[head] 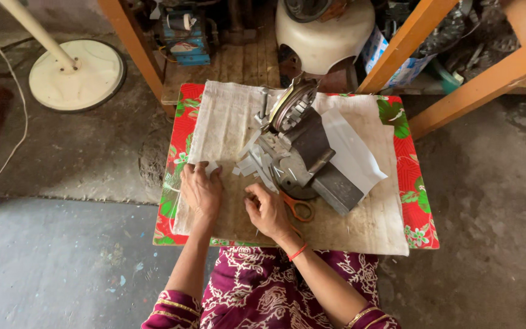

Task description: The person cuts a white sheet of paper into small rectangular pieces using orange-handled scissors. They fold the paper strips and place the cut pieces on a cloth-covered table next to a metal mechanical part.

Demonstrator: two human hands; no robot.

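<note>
My left hand (201,187) lies flat on a beige cloth (226,122), fingertips touching a small white paper piece (212,166). To its right my right hand (267,211) is curled, fingers pinched together on the cloth; whether it holds anything I cannot tell. A heap of small white paper strips (260,161) sits just beyond both hands. Orange-handled scissors (298,207) rest beside the right hand. A grey metal motor stator (302,134) with a dark block lies behind the strips, on a white paper sheet (354,152).
The cloth covers a low board with a red floral covering (418,195). A white fan base (75,74) stands far left on the concrete floor. Orange wooden frame legs (132,42), a blue device (185,36) and a white casing (324,36) crowd the back.
</note>
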